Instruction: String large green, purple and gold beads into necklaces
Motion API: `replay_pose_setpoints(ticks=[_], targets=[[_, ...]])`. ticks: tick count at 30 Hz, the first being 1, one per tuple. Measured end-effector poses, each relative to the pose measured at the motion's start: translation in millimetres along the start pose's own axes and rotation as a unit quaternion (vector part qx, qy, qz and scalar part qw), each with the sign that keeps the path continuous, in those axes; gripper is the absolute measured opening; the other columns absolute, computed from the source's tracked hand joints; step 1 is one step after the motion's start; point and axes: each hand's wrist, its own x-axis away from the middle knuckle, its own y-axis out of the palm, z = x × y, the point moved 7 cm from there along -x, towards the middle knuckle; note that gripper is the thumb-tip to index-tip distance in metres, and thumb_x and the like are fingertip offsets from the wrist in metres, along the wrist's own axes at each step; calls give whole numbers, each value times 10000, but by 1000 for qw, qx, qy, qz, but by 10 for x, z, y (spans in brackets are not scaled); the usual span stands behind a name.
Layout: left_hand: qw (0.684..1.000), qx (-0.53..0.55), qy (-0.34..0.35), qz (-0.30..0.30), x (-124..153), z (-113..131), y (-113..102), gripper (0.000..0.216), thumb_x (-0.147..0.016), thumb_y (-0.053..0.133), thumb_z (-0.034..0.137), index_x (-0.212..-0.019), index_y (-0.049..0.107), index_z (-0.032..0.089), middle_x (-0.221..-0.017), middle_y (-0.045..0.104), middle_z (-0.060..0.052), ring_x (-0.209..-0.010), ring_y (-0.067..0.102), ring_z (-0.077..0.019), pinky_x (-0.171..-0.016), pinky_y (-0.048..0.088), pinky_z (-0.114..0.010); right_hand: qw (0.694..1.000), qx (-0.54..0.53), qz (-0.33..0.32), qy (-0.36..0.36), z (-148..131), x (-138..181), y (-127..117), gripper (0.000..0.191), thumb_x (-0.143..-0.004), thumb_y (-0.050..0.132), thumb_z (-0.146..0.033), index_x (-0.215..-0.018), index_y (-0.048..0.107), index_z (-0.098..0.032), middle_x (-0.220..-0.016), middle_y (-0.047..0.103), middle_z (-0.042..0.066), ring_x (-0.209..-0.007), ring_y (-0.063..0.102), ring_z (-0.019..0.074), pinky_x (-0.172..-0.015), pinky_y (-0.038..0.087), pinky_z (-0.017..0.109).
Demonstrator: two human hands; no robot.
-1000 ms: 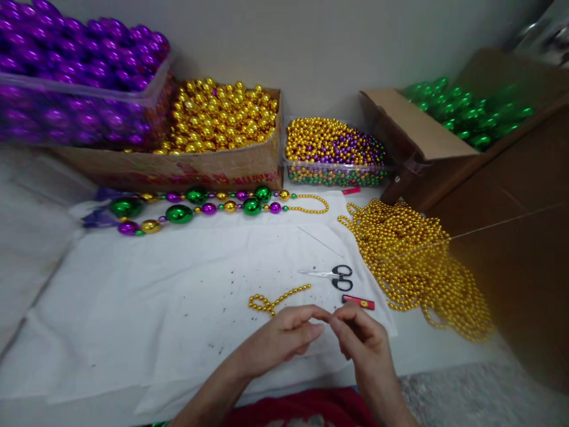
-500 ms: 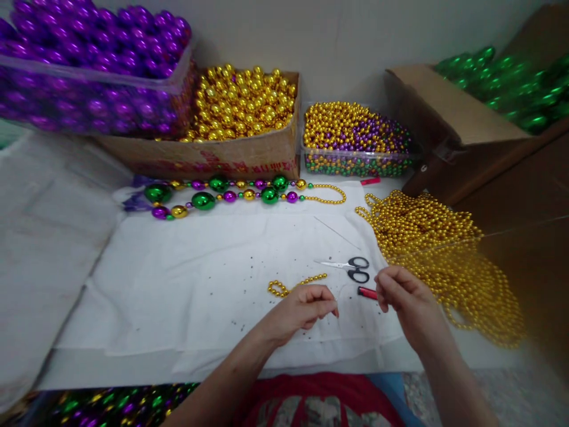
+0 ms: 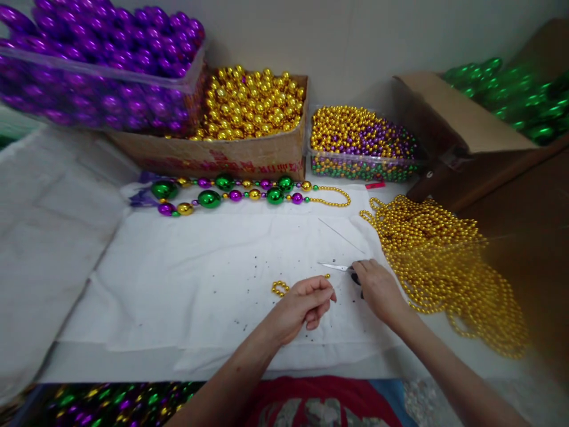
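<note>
Partly beneath the right hand [image 3: 372, 289], the scissors [image 3: 336, 267]

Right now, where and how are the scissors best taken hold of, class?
Probably by the black handles, with the right hand coming from the right, near side. The blades of the scissors point left, away from that side, so the fingers meet the loops rather than the tips. That hand partly covers the handles.

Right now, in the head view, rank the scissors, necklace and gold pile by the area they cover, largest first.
1. Gold pile
2. Necklace
3. Scissors, partly hidden by the right hand
</note>
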Motion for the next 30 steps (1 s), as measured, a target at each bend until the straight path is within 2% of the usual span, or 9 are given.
replay_pose_setpoints(ticks=[5, 10, 12, 15, 17, 19, 25, 27, 30], targets=[[999, 6, 13, 36, -18, 17, -70, 260, -817, 603, 397, -799, 554, 142, -522, 357, 78, -409, 232, -21, -384, 173, -158, 997, 69, -24, -33, -28, -10, -102, 300, -809, 443, 15, -1029, 575, -139, -937, 577, 108, -827, 543, 225, -719, 389, 312], [997, -18, 28, 69, -30, 30, -143, 284, -763, 658, 400, -756, 554, 136, -522, 353, 79, -419, 228, -18, -406, 155, -167, 995, 87, -48, -28, 265, 222, -367, 387, -763, 443, 46, -1049, 611, -154, -960, 594, 114, -832, 585, 222, -706, 422, 301], [996, -24, 37, 73, -35, 27, -156, 289, -749, 669, 400, -751, 560, 133, -523, 360, 77, -421, 230, -18, -410, 160, -172, 997, 31, -72, -4, 493, 399, -416, 390, -768, 464, 10, -1064, 634, -180, -961, 620, 101, -860, 600, 225, -742, 441, 309], [996, -30, 49, 68, -47, 17, -146, 291, -748, 670, 405, -756, 580, 128, -514, 348, 80, -420, 232, -20, -417, 174, -181, 980, -161, -110, 38, 797, 699, -424, 381, -784, 548, -127, -1134, 642, -243, -1040, 648, 89, -925, 609, 243, -783, 467, 329], [996, -35, 53, 66, -60, 13, -126, 287, -756, 664, 404, -769, 600, 124, -508, 340, 80, -421, 237, -23, -421, 182, -186, 939, -312, -126, 72, 882, 872, -416, 410, -748, 616, -201, -1151, 650, -264, -1091, 646, 99, -938, 610, 262, -748, 489, 330], [995, -40, 56, 67, -73, 16, -98, 284, -758, 663, 398, -781, 622, 118, -503, 344, 77, -427, 240, -26, -425, 184, -190, 879, -443, -142, 107, 830, 997, -386, 421, -721, 658, -241, -1141, 662, -270, -1097, 640, 110, -881, 617, 258, -665, 496, 314], [994, -42, 60, 79, -81, 48, 3, 265, -739, 678, 377, -750, 646, 114, -487, 363, 64, -433, 237, -32, -428, 166, -204, 695, -687, -142, 153, 289, 1068, -90, 508, -543, 818, -332, -1026, 693, -235, -835, 627, 72, -724, 565, 209, -593, 448, 285], [993, -45, 63, 84, -73, 56, 28, 260, -740, 673, 373, -741, 648, 114, -485, 364, 63, -434, 234, -32, -429, 159, -205, 667, -716, -143, 146, 189, 1050, 72, 479, -550, 816, -368, -991, 690, -230, -752, 594, 41, -654, 526, 170, -554, 409, 248], [992, -56, 67, 93, -61, 59, 48, 265, -736, 674, 379, -736, 649, 115, -483, 354, 66, -434, 229, -32, -429, 158, -205, 653, -727, -177, 118, 116, 1058, 259, 431, -608, 789, -388, -989, 674, -220, -706, 555, 14, -604, 478, 129, -520, 350, 206]])
